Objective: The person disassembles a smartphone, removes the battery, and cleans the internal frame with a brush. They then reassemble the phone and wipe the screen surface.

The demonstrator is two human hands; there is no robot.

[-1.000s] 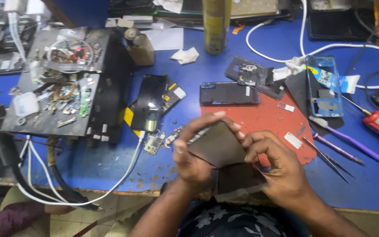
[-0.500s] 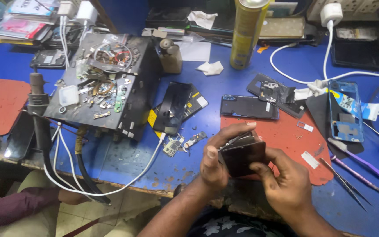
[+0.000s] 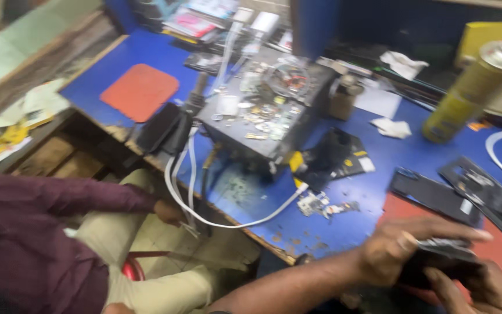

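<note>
1. Head view, workbench: my left hand [image 3: 399,250] grips a dark phone [image 3: 445,259] at the bench's near edge, fingers curled over its top and pressed to the casing.

2. My right hand [image 3: 483,288] closes on the same phone from below, thumb on its lower edge; blur hides how tightly it squeezes.

3. Landmark: the grey metal box [image 3: 268,119] strewn with small parts sits mid-bench. The phone is well to its right and nearer to me; a half-second ago it sat closer to the middle of the view.

4. What changed: the view has swung left. A red mat [image 3: 139,92] left of the box now shows whole, and a seated person in a maroon sleeve [image 3: 42,232] has come into view below the bench.

5. Both hands have kept their hold on the phone through that swing, so my judgement is that the work on it goes on without pause.

6. White cables [image 3: 228,218] trail from the box's near side over the bench edge. A yellow spray can [image 3: 472,96] stands far right of the box; opened phone parts [image 3: 437,195] lie just beyond my left hand.
</note>
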